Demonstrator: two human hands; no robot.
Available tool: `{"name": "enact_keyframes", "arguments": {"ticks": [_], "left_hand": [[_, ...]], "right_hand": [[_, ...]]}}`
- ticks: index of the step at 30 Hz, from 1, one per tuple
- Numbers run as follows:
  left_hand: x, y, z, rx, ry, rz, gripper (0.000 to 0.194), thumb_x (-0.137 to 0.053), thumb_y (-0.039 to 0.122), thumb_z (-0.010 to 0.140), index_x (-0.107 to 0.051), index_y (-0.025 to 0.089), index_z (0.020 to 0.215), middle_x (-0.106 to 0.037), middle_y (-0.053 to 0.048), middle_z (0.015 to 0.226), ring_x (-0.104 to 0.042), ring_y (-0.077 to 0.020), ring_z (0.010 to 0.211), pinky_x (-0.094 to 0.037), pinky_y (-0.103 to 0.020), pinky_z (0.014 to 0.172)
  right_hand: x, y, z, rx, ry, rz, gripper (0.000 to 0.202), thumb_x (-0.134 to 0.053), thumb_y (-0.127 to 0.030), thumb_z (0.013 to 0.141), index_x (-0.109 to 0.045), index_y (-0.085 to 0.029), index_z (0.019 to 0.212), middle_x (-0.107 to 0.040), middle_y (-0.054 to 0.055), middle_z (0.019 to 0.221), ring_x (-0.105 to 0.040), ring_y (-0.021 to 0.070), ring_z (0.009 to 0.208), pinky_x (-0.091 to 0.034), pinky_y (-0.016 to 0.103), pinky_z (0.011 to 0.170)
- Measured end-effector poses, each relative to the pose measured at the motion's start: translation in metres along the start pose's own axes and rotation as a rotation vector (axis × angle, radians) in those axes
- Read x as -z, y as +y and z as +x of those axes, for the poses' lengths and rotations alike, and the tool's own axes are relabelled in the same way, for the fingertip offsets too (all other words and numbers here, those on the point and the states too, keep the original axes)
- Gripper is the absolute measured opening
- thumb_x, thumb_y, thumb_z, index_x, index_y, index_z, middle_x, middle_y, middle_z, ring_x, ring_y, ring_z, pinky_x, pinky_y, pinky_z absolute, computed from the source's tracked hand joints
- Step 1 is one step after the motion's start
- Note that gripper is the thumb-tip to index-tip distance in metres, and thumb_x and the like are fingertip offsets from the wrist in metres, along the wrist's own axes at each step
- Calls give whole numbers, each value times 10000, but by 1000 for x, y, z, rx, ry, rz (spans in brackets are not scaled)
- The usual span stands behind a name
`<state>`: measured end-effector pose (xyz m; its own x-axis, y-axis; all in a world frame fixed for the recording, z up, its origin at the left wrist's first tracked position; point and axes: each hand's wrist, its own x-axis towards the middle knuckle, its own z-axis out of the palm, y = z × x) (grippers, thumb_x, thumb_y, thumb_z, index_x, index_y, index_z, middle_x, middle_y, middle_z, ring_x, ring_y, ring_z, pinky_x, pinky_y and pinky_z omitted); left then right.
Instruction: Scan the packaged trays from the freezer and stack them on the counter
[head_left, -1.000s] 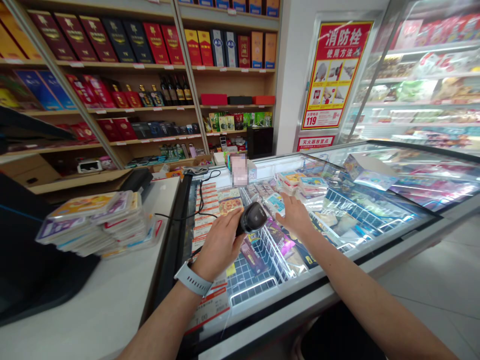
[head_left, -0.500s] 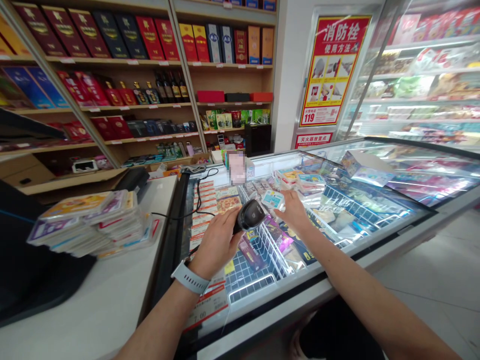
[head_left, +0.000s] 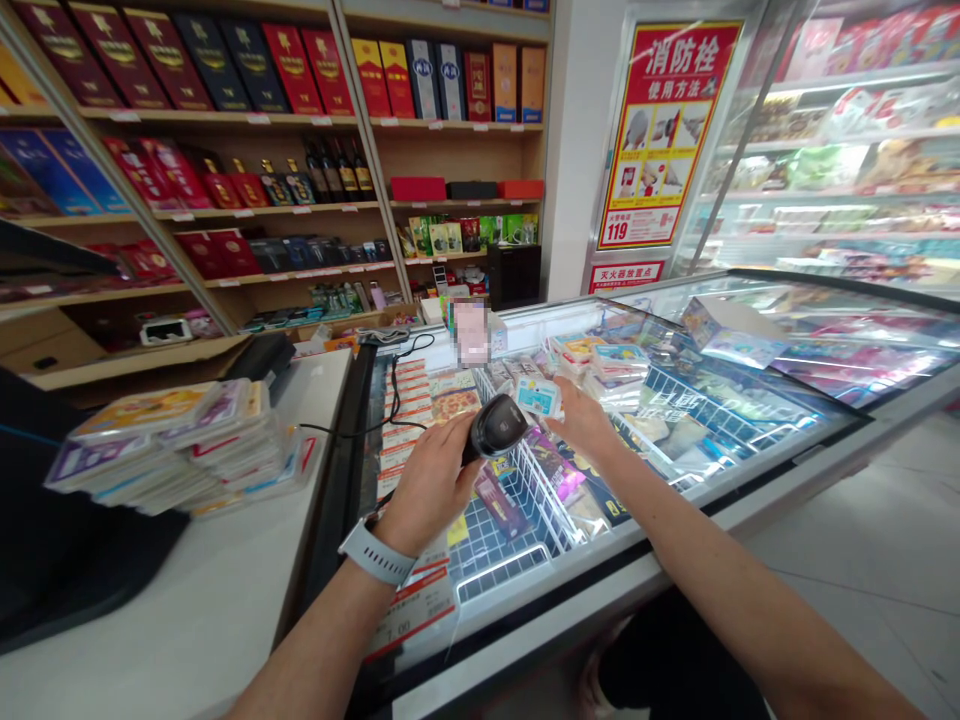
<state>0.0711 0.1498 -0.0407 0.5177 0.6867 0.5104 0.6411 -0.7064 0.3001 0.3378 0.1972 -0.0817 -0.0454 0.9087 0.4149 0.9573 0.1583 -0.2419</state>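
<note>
My left hand [head_left: 430,482], with a pale watch on its wrist, is wrapped round a black handheld scanner [head_left: 498,428]. The scanner's head points toward a small blue and white card pack [head_left: 538,396] just beyond it. My right hand [head_left: 581,418] grips that pack at its right edge between thumb and fingers. Both hands are above the freezer's glass top [head_left: 480,620]. Behind the right hand lies a pile of similar flat packs [head_left: 616,362]. Stacked flat packs [head_left: 187,445] stand on the white counter [head_left: 225,580] at the left.
Wire baskets [head_left: 504,572] with packaged goods show through the glass. A black cable [head_left: 396,395] runs across the freezer's left side. An open carton [head_left: 735,330] rests on the glass at the right. A dark monitor [head_left: 52,520] stands at the left.
The small pack in my right hand has shifted slightly left, closer to the scanner, and turned more face-up. My left hand with the scanner has moved a little left and up.
</note>
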Motion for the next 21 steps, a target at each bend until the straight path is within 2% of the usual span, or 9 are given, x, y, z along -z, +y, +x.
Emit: {"name": "enact_keyframes", "arguments": {"ticks": [4, 8, 14, 17, 21], "left_hand": [[0, -1, -1, 0, 9, 11, 477, -559, 198, 866, -410, 158, 1317, -561, -134, 1269, -524, -276, 1179, -434, -485, 1021], [1, 0, -1, -7, 34, 17, 483, -561, 193, 862, -408, 167, 1320, -574, -136, 1251, -542, -284, 1157, -456, -483, 987], [4, 2, 0, 7, 34, -3, 449, -559, 193, 861, -436, 151, 1291, -595, -136, 1216, -561, -280, 1113, -463, -475, 968], [6, 2, 0, 3, 31, -12, 439, -562, 193, 859, -446, 148, 1280, -598, -133, 1199, -559, -278, 1109, -456, -469, 973], [7, 3, 0, 5, 36, -5, 429, -553, 200, 867, -451, 162, 1281, -606, -127, 1183, -566, -277, 1096, -460, -463, 958]], "right_hand": [[-1, 0, 0, 26, -40, -22, 689, -584, -237, 784, -299, -109, 1398, -606, 180, 1221, -632, 297, 1028, -489, 387, 871], [0, -1, 0, 63, -21, -24, 687, -579, -281, 805, -298, -121, 1411, -604, 164, 1243, -622, 284, 1048, -488, 381, 881], [13, -9, -4, 90, 119, -38, 617, -542, -351, 850, -357, -140, 1399, -610, 132, 1225, -590, 276, 1066, -450, 374, 924], [18, -10, -5, 101, 184, -74, 607, -540, -396, 857, -397, -132, 1385, -635, 138, 1149, -573, 297, 1048, -388, 411, 962], [22, -9, -6, 110, 281, -67, 588, -494, -447, 887, -412, -132, 1377, -618, 145, 1175, -545, 292, 1063, -304, 433, 1014]]}}
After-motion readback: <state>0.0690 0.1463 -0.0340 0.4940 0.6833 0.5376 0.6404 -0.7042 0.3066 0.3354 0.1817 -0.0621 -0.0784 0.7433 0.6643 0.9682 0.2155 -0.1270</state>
